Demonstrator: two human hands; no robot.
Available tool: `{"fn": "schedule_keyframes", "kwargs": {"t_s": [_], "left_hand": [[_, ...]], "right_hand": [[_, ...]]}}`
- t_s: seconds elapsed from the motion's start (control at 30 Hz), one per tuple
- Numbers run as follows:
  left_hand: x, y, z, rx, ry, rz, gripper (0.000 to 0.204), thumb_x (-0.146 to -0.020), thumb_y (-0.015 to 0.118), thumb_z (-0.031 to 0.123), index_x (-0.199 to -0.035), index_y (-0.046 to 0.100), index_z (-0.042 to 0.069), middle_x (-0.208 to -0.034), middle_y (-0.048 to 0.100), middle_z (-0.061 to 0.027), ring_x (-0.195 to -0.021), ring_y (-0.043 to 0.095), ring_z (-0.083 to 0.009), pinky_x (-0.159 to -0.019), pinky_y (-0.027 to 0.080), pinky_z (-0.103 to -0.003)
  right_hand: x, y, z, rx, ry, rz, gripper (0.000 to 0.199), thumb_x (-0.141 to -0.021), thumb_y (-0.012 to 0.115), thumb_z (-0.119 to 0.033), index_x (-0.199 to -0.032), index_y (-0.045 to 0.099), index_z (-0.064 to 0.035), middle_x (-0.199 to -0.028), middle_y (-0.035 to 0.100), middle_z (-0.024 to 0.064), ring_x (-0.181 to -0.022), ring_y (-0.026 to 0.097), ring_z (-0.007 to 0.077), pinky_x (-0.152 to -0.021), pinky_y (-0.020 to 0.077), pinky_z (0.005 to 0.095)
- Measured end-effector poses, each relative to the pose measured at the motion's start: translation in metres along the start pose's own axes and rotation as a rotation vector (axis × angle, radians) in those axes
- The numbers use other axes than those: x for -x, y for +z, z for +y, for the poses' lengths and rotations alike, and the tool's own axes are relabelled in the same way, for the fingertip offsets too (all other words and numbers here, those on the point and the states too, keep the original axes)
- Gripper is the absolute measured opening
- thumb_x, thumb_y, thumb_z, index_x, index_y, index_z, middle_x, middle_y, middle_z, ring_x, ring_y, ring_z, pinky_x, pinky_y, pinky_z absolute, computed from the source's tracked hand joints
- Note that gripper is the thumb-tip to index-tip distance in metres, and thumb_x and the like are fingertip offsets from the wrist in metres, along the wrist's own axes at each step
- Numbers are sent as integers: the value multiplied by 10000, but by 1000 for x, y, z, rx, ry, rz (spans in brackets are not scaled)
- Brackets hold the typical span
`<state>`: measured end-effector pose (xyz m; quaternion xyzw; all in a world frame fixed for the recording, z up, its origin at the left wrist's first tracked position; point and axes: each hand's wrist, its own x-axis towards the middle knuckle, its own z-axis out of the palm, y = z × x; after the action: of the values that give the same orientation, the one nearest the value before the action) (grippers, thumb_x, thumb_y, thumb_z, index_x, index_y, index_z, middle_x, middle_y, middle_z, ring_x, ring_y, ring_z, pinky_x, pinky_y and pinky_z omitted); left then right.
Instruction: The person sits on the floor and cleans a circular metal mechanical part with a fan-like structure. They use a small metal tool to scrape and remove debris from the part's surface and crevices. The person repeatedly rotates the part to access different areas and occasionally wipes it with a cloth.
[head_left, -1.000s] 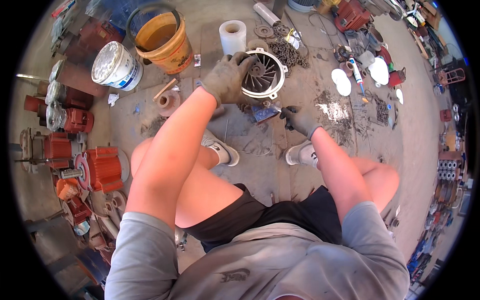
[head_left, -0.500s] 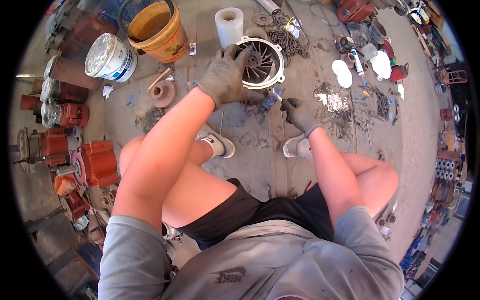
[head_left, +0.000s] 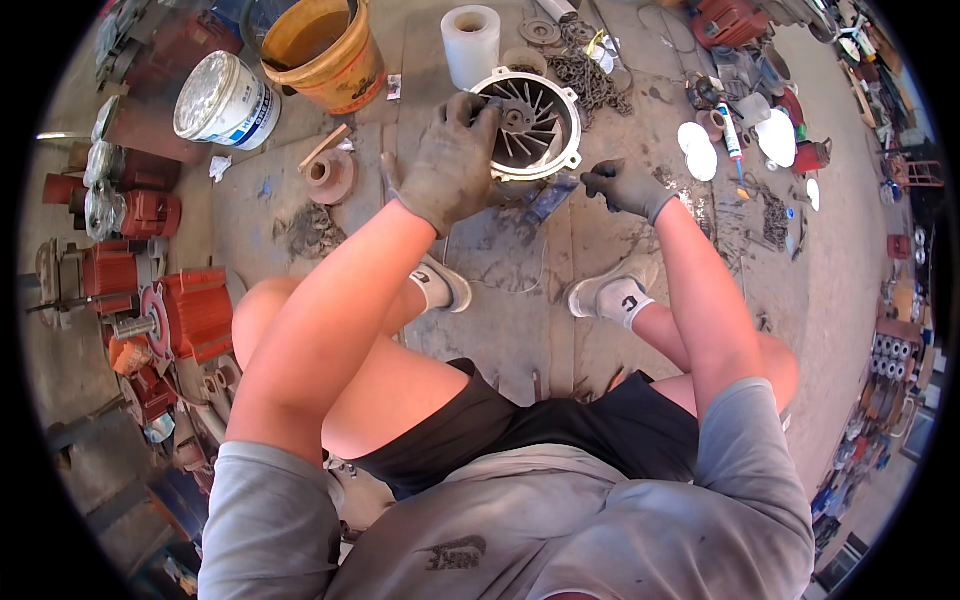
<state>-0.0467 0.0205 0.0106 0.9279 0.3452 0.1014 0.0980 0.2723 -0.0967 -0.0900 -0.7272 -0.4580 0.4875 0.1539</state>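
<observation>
A round metal motor housing with a pale rim and bolt lugs stands in front of me. Inside it sits a dark finned rotor. My left hand, in a dirty grey work glove, wraps round the housing's left side, fingers curled over the rim by the rotor's hub. Just right of the housing, apart from it, is my right hand, also gloved. Its fingers are curled together; whatever they hold is hidden. A blue part shows below the housing's front.
Behind the housing stand a clear film roll and a chain heap. An orange bucket and a white tub are at far left. A rusty flanged part lies nearer. Right: a sealant tube, white discs. Red motors line the left.
My right hand has moved right, away from the housing; the shiny tip that showed at its fingers is out of sight. My left hand stays at the housing. The view has shifted slightly.
</observation>
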Motion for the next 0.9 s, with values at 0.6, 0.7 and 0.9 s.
{"fn": "schedule_keyframes", "kwargs": {"t_s": [0.6, 0.7, 0.9], "left_hand": [[-11, -5, 3, -66, 34, -90, 1207, -779, 924, 685, -1693, 450, 56, -1677, 462, -220, -1334, 595, -483, -1182, 524, -526], [-10, -8, 2, -45, 48, -89, 1185, -776, 929, 652, -1681, 453, 55, -1670, 476, -236, -1352, 587, -493, -1182, 522, -532], [-13, -1, -9, -47, 97, -58, 1141, -796, 927, 594, -1682, 458, 50, -1679, 460, -257, -1351, 577, -510, -1171, 530, -557]], "right_hand": [[33, 143, 1, -449, 195, 515, 501, -1178, 599, -464, -1169, 789, 0, -949, 801, 178, -762, 785, 233, -674, 591, 421], [22, 234, -24, -561, 219, 825, 514, -1196, 544, -462, -1226, 747, 9, -980, 807, 183, -763, 794, 243, -681, 595, 443], [25, 205, 23, -652, 73, 600, 492, -1190, 557, -434, -1180, 763, 12, -934, 788, 167, -712, 773, 230, -645, 586, 428]]}}
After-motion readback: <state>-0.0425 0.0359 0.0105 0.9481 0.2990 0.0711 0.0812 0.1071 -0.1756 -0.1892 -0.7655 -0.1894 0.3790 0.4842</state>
